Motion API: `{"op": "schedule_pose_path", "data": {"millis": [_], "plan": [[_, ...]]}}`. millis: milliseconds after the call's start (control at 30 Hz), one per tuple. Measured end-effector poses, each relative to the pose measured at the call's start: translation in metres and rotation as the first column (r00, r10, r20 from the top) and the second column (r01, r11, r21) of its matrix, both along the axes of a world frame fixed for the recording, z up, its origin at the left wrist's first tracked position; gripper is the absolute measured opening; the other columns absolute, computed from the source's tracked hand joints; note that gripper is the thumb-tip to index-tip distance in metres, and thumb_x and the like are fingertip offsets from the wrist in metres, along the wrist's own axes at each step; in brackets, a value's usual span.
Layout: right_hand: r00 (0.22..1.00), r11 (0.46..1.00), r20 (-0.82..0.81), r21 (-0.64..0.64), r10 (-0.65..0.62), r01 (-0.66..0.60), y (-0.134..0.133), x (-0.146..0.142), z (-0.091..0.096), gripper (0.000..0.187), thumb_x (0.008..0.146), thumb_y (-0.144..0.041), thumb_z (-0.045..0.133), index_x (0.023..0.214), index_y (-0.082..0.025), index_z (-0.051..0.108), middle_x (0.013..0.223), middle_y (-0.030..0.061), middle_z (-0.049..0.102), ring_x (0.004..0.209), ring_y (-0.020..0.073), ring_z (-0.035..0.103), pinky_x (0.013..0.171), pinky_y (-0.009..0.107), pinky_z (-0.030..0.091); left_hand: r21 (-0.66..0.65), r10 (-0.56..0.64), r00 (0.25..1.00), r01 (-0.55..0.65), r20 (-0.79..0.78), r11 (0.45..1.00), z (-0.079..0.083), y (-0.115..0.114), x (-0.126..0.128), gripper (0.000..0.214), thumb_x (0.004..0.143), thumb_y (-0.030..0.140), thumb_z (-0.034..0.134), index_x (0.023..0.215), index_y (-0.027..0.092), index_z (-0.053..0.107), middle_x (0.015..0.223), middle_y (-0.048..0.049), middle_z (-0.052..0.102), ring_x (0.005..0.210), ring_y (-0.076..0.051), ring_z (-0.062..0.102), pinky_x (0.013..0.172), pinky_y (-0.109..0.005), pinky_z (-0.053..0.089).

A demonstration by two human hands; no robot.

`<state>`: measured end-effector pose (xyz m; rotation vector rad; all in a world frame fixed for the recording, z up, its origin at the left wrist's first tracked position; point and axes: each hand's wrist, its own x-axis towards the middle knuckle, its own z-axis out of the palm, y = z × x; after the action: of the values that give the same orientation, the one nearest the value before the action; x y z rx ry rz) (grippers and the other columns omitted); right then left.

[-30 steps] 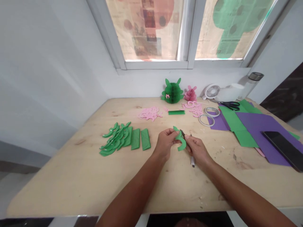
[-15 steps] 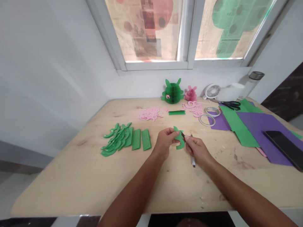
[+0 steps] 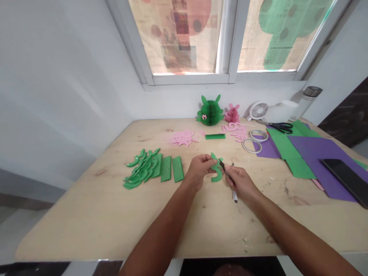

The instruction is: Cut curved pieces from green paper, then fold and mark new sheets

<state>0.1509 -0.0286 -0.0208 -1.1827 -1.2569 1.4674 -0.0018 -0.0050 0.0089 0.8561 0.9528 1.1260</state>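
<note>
While a pale wooden table (image 3: 94,226), smooth and marked with grain and knots, spread beneath everything, a flat purple sheet (image 3: 312,153) overlapped creased green paper (image 3: 299,166) along its right side. Farther left, curved green pieces lay overlapping in a loose heap (image 3: 143,168), near 2 flat, crisp-edged rectangles (image 3: 166,168). A finely pleated green paper ball (image 3: 210,113), rounded and eared, stood near the wall.

The right hand (image 3: 240,182) curled firmly around a slim dark tool (image 3: 222,164); the left hand (image 3: 198,170) pinched a green cutout (image 3: 219,173) between thumb and fingers, above the table's middle. That cutout looked thin, flat and matte, with a leaf-like point on top and a rounded hook below, rather like a 3. The tool's narrow tip met or nearly met its edge; I couldn't tell which.
</note>
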Motion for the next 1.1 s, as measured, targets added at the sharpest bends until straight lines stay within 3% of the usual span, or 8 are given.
{"op": "schedule_pose_path", "data": {"millis": [1100], "plan": [[1.0,1.0,0.028,0.007,-0.001,0.001,-0.0002,-0.0011,0.001,0.052,0.081,-0.062,0.052,0.05,-0.021,0.042,0.038,-0.0071,0.031,0.036,0.0067,0.019,0.037,0.024,0.013,0.0,-0.029,1.0,0.029,-0.012,1.0,0.0027,-0.0005,-0.0027,0.029,0.054,0.03,0.079,0.06,0.015,0.055,0.061,-0.0015,0.064,0.056,-0.011,0.058,0.057,-0.024,0.047]]}}
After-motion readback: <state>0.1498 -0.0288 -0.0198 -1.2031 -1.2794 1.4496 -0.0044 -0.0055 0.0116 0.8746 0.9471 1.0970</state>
